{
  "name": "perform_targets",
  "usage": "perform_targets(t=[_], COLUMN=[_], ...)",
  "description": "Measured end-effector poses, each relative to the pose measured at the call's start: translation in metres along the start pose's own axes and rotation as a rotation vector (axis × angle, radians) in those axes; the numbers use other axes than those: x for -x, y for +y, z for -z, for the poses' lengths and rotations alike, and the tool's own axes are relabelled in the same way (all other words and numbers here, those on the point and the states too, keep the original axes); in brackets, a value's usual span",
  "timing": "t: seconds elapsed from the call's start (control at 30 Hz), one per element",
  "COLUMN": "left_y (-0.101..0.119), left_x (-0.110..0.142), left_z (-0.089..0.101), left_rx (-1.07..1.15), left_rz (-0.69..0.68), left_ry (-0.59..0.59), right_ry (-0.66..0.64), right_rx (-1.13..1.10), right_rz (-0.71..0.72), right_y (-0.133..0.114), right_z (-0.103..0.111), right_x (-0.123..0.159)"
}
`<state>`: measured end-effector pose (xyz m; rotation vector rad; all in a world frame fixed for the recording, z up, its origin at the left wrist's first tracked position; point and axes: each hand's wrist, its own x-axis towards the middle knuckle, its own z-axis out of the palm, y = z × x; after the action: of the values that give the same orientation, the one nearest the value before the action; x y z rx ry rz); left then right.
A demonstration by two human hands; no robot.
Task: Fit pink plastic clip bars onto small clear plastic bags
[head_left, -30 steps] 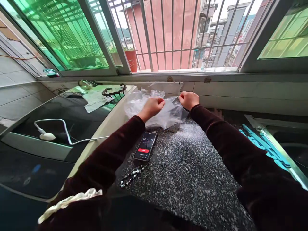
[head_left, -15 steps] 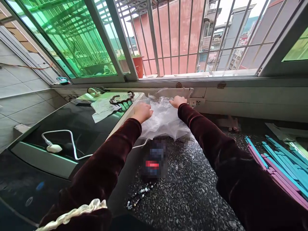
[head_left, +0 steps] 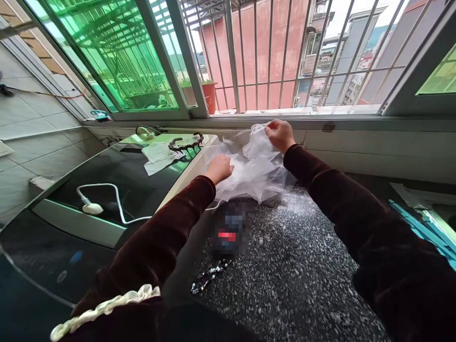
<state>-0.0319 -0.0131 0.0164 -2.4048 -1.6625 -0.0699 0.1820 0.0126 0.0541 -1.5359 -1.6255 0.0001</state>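
A crumpled clear plastic bag (head_left: 249, 178) lies on the speckled dark countertop (head_left: 285, 266), close to the wall under the window. My right hand (head_left: 281, 135) pinches the bag's upper right part and holds it raised. Over the bag's left side, my left hand (head_left: 219, 168) is closed, its fingers gripping the plastic. What is inside the bag, if anything, I cannot make out. Just in front of it lies a blurred dark phone-like object (head_left: 230, 232) with a beaded strap (head_left: 210, 275).
Left of the counter stands a black-topped appliance (head_left: 107, 171) bearing a white cable (head_left: 117, 199), a paper sheet (head_left: 160, 156) and a brown hair claw (head_left: 187, 142). Blue plastic strips (head_left: 423, 230) lie at the far right. A barred window (head_left: 270, 57) rises behind.
My right hand has moved up and to the right, pulling that part of the bag higher. My left hand has shifted slightly right and stays closed on the bag. The view has turned a little.
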Motion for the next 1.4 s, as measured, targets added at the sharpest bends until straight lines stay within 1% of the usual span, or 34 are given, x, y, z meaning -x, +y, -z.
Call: perform_targets(t=[0.13, 0.2, 0.23, 0.3, 0.4, 0.47, 0.53, 0.6, 0.63, 0.7, 0.77, 0.83, 0.87, 0.9, 0.97, 1.0, 1.1, 1.17, 1.23, 1.4], left_y=[-0.012, -0.008, -0.001, 0.021, 0.066, 0.095, 0.119, 0.138, 0.146, 0.161, 0.177, 0.191, 0.198, 0.203, 0.212, 0.214, 0.215, 0.214, 0.215, 0.226], left_x=[0.011, 0.018, 0.021, 0.029, 0.042, 0.051, 0.059, 0.066, 0.069, 0.078, 0.09, 0.103, 0.11, 0.116, 0.126, 0.13, 0.137, 0.139, 0.14, 0.145], left_z=[0.016, 0.022, 0.025, 0.028, 0.027, 0.023, 0.015, 0.001, -0.008, -0.03, -0.052, -0.071, -0.079, -0.085, -0.093, -0.096, -0.098, -0.098, -0.096, -0.092], left_rx=[0.142, 0.259, 0.319, 0.429, 0.56, 0.611, 0.648, 0.682, 0.703, 0.764, 0.864, 0.97, 1.016, 1.054, 1.086, 1.081, 1.032, 1.021, 1.061, 1.287], left_rz=[0.082, 0.08, 0.058, -0.024, -0.192, -0.282, -0.336, -0.356, -0.35, -0.295, -0.184, -0.076, -0.039, -0.015, -0.005, -0.018, -0.085, -0.116, -0.112, -0.134], left_ry=[0.109, 0.174, 0.205, 0.255, 0.294, 0.324, 0.343, 0.314, 0.273, 0.149, 0.022, -0.052, -0.071, -0.084, -0.083, -0.073, -0.032, -0.031, -0.067, -0.221], right_ry=[0.072, 0.06, 0.046, 0.02, 0.0, -0.003, -0.015, -0.034, -0.042, -0.057, -0.055, -0.03, -0.006, -0.036, -0.07, -0.081, -0.089, -0.107, -0.122, -0.132], right_rx=[-0.129, -0.168, -0.186, -0.209, -0.233, -0.246, -0.245, -0.242, -0.248, -0.269, -0.28, -0.266, -0.28, -0.281, -0.295, -0.302, -0.289, -0.244, -0.208, -0.216], right_rz=[0.054, 0.081, 0.1, 0.133, 0.172, 0.188, 0.189, 0.18, 0.168, 0.125, 0.036, -0.13, -0.24, -0.335, -0.452, -0.481, -0.49, -0.473, -0.462, -0.455], right_y=[-0.004, -0.003, -0.002, 0.003, 0.015, 0.026, 0.037, 0.049, 0.055, 0.072, 0.091, 0.111, 0.121, 0.129, 0.14, 0.143, 0.147, 0.147, 0.147, 0.146], right_z=[0.041, 0.059, 0.067, 0.081, 0.101, 0.114, 0.129, 0.142, 0.148, 0.155, 0.156, 0.151, 0.148, 0.143, 0.135, 0.131, 0.124, 0.123, 0.123, 0.123], right_x=[0.016, 0.031, 0.04, 0.062, 0.102, 0.132, 0.162, 0.192, 0.206, 0.233, 0.258, 0.28, 0.289, 0.297, 0.308, 0.312, 0.318, 0.319, 0.32, 0.322])
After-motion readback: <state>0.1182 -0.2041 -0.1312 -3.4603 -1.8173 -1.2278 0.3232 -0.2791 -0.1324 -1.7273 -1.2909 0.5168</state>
